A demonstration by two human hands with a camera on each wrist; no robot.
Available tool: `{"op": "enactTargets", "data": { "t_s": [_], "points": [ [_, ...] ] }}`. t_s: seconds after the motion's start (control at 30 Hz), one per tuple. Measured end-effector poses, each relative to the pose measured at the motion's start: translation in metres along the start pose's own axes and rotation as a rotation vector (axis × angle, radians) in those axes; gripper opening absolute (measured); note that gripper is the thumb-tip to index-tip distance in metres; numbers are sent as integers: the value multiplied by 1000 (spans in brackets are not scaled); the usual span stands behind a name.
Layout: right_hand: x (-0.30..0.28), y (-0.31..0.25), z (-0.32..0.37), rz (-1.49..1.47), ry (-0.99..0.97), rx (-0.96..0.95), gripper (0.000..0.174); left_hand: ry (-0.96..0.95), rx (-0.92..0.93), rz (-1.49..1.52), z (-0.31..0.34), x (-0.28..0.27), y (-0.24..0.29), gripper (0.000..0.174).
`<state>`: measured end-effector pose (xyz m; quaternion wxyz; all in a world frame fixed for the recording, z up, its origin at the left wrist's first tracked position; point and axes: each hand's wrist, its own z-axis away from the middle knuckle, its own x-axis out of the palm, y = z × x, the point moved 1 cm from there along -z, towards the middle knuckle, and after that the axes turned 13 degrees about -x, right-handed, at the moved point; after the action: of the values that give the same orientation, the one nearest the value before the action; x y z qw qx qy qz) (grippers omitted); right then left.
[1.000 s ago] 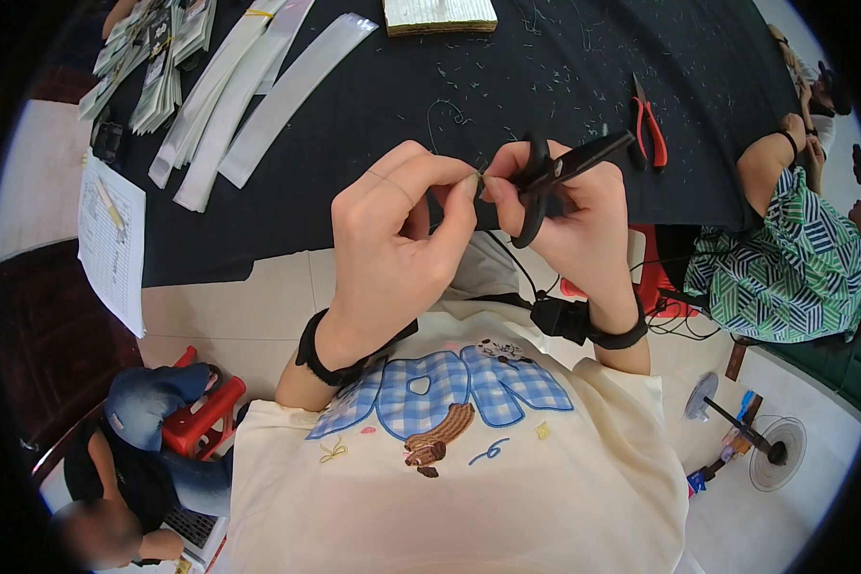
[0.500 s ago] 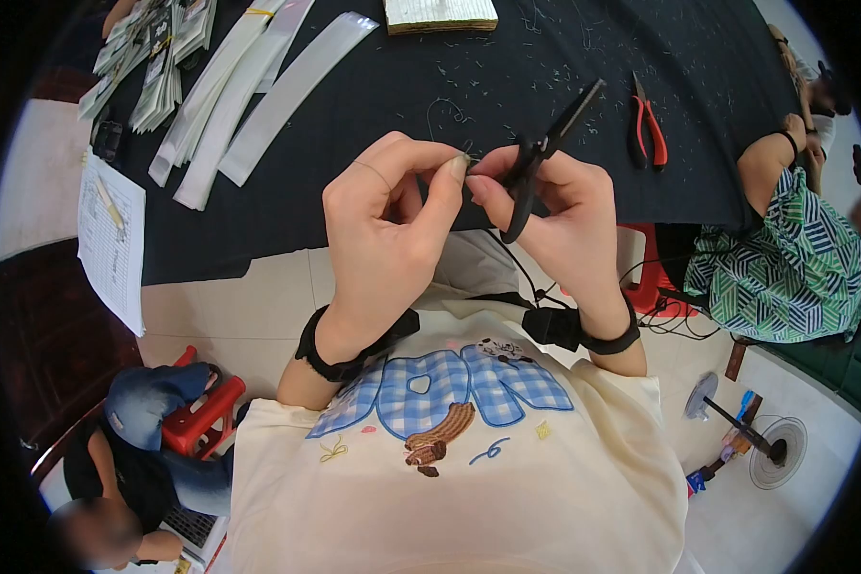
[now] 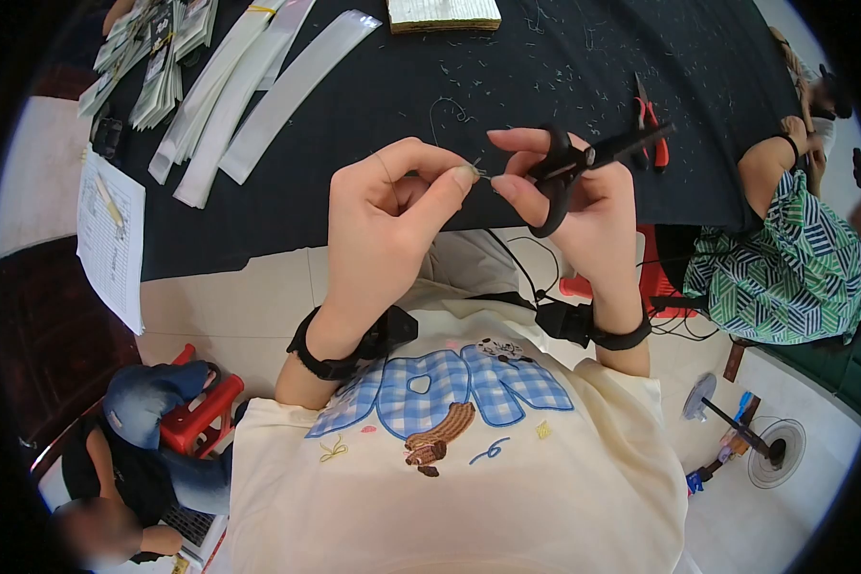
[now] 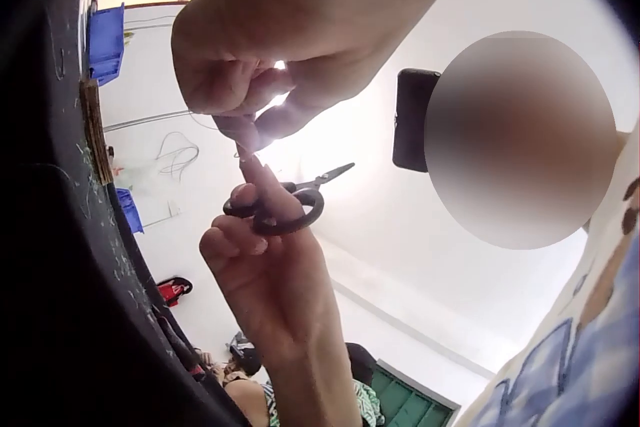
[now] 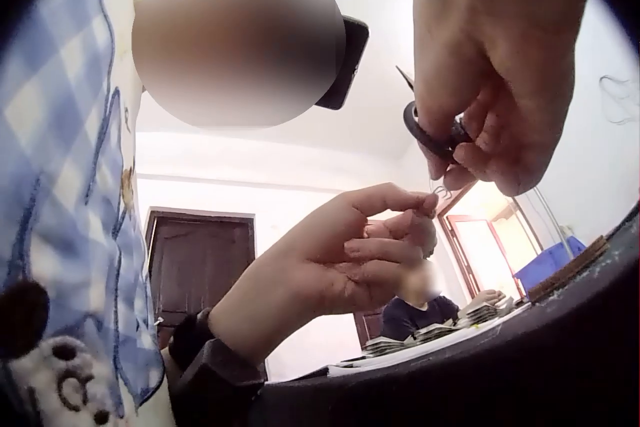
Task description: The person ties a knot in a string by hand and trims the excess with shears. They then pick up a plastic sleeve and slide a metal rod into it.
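Over the table's near edge, my left hand (image 3: 387, 210) pinches a small tuft of thin, thread-like strand (image 3: 481, 173) between thumb and index finger. A short end of it sticks out towards the right hand. My right hand (image 3: 593, 215) holds black-handled scissors (image 3: 584, 165), the rings hooked over its fingers and the blades pointing right. Its thumb and index finger are spread apart, close beside the strand. In the left wrist view the scissors (image 4: 290, 205) show their blades slightly parted. The right wrist view shows the left hand's pinching fingertips (image 5: 428, 205) just below the right hand.
Red-handled pliers (image 3: 655, 143) lie right on the black cloth (image 3: 354, 115), among scattered thread clippings. Long clear plastic sleeves (image 3: 297, 96) and bundled cards (image 3: 158, 86) lie at the left, above a written sheet (image 3: 115, 239). A corrugated block (image 3: 445, 13) sits at the back.
The scissors first swing upward, then back down to point right, overlapping the pliers. The right thumb and index finger, earlier together at the strand, have spread and drawn off rightward. The left hand keeps its pinch.
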<state>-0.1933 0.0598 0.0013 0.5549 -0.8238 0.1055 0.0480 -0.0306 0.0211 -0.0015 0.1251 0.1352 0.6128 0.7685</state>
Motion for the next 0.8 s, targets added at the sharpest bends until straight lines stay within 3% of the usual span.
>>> {"op": "enactTargets", "data": {
  "t_s": [0.13,0.5,0.8],
  "points": [
    [-3,3,1,-38,-87,-20,25,-135,-96,108,1,-2,4,10],
    [-7,5,1,-132,-129,-48,17,-194,-154,121,1,0,4,12],
    [-9,5,0,-23,-142,-98,14,-234,-157,17,1,-4,9,12]
  ]
}}
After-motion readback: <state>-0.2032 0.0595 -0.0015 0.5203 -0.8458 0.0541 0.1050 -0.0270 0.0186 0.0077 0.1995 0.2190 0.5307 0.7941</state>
